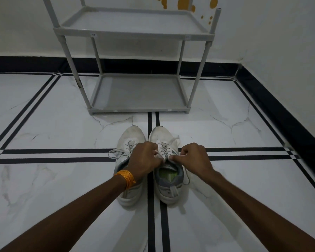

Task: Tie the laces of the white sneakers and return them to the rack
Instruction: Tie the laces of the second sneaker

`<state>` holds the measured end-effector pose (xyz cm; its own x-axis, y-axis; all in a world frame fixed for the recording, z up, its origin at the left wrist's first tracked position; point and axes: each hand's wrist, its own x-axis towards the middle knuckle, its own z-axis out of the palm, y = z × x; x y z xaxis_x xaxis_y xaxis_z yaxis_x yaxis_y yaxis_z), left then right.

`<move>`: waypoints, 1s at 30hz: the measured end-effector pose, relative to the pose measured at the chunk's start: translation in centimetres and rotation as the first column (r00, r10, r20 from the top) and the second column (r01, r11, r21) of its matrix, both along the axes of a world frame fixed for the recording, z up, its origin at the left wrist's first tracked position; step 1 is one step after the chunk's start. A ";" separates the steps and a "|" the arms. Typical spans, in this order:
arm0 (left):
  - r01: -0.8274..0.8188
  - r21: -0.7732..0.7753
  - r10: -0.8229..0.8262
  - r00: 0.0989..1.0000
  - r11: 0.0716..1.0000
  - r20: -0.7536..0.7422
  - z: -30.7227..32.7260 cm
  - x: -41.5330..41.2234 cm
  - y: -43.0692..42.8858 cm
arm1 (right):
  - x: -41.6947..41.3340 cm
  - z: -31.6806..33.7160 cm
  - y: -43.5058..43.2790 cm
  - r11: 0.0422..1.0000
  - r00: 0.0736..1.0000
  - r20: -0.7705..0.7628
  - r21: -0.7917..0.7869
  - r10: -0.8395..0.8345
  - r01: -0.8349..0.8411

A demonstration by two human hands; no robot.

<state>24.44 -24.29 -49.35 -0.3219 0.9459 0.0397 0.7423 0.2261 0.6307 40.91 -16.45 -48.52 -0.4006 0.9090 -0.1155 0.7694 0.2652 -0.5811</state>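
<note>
Two white sneakers stand side by side on the floor, toes pointing away from me. The right sneaker (166,180) has a grey collar and a green insole. My left hand (144,159) and my right hand (194,158) each pinch a strand of its lace (162,149) over the tongue. The left sneaker (130,138) lies partly under my left wrist, and a loose lace loop (115,154) trails off its left side. The grey rack (138,95) stands just beyond the toes with both shelves bare.
White marble floor tiles with black stripes (62,155) spread around the shoes. A white wall with a black skirting (273,106) runs behind the rack and along the right side. An orange thread band (125,178) circles my left wrist.
</note>
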 end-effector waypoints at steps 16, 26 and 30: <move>0.156 0.174 -0.189 0.963 0.972 0.193 10.2 -1.1 -0.4 | -1.5 12.2 1.7 0.971 0.975 0.086 0.102 0.206 -0.214; 0.562 0.010 -0.435 0.653 0.827 -0.620 8.5 0.8 0.5 | -3.9 14.7 1.1 0.814 0.847 0.319 0.274 0.425 -0.511; 0.387 -0.089 -0.343 0.658 0.918 -0.670 9.2 0.1 2.4 | -3.6 13.1 2.1 0.840 0.895 0.162 0.308 0.416 -0.446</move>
<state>24.51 -21.90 -40.19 0.1799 0.9705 0.1605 0.9834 -0.1736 -0.0530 37.29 -14.30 -35.38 -0.7632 0.6374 0.1063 0.5750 0.7449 -0.3383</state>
